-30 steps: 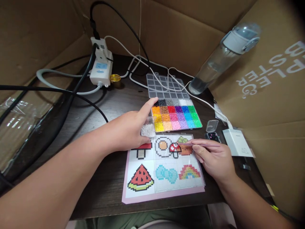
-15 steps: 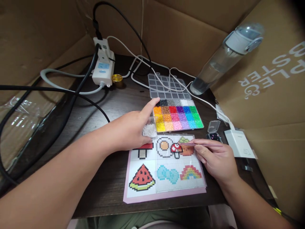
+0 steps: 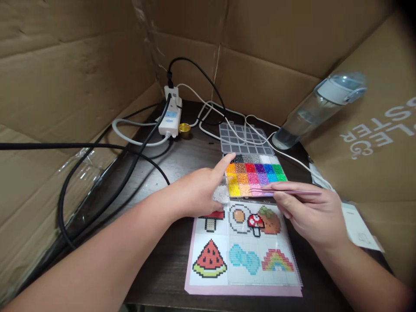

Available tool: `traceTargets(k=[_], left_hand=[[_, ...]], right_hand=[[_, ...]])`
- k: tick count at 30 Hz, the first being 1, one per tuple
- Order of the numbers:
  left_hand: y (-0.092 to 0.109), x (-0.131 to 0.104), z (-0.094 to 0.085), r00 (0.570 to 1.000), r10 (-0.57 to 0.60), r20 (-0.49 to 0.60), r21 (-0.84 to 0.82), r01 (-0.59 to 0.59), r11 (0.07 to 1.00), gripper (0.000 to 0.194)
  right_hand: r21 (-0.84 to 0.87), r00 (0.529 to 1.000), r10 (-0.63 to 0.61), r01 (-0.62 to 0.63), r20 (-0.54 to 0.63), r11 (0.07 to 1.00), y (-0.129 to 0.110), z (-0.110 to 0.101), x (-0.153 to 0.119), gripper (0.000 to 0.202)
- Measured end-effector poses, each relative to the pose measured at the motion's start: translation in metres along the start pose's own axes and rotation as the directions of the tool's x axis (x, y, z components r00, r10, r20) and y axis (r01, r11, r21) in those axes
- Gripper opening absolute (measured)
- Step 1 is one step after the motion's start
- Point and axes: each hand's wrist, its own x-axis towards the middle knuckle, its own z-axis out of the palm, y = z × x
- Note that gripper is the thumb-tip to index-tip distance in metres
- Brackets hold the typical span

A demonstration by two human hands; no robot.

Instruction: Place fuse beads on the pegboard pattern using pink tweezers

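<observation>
My right hand (image 3: 310,214) pinches pink tweezers (image 3: 292,191), their tips over the pink and peach beads at the near edge of the bead tray (image 3: 256,175). My left hand (image 3: 198,188) holds a small clear box of white beads (image 3: 221,194) at the tray's left side. Its thumb is at the box's near edge, and its index finger reaches to the tray's far left corner. Below lies a pattern sheet (image 3: 210,260) with a clear pegboard (image 3: 271,279) over its right part. A red, white and black bead mushroom (image 3: 255,224) sits on the pegboard.
Behind the tray lies its open lid (image 3: 245,138), crossed by white cables. A water bottle (image 3: 312,115) stands at back right. A power strip (image 3: 170,115) and small gold cup (image 3: 184,130) are at back left. Black cables (image 3: 130,149) run left. A white charger (image 3: 360,229) is at right; cardboard walls surround the desk.
My right hand has moved the tweezers away from the bead mushroom to over the tray's near edge. My left hand stays at the box of white beads. The camera view has shifted.
</observation>
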Motion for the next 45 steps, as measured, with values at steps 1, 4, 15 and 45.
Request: traceTargets(k=[1,4,15,45], left_hand=[[-0.002,0.000,0.001,1.000,0.005,-0.010,-0.001,-0.005,1.000,0.120],[-0.005,0.001,0.005,0.999,0.010,-0.038,0.021,-0.009,1.000,0.120],[-0.001,-0.001,0.003,0.999,0.026,-0.034,0.050,-0.024,0.998,0.118],[0.000,0.000,0.003,0.999,0.028,-0.028,0.065,-0.026,0.998,0.115]], right_hand=[[0.011,0.999,0.010,-0.011,0.049,1.000,-0.003,0.006,0.004,0.009],[0.032,0.994,0.028,-0.032,0.109,0.999,-0.006,0.023,0.011,0.009],[0.075,0.980,0.097,-0.111,0.172,0.991,-0.003,0.047,0.004,0.009],[0.121,0.980,0.143,-0.159,0.135,0.980,-0.002,0.046,0.001,0.011]])
